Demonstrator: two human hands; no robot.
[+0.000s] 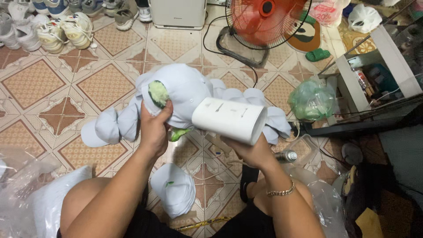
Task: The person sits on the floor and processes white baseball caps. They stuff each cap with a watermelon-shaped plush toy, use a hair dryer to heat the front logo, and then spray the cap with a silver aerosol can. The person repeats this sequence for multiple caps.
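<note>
Person seated on a tiled floor (39, 83), holding a cap and a card sheet above the lap.

A row of pale caps (119, 123) lies behind; the left hand (154, 128) is closed around a pale cap (185, 90), while the right hand (253, 152) grips a rolled white card sheet (229, 120) from below, its long axis pointing left toward the cap, just touching it.

Both forearms raised from near, converging toward centre. Left hand (154, 128) clenched, fingers curled tight, knuckles up. Right hand (251, 152) cupped palm-up, bracelet at wrist.
</note>
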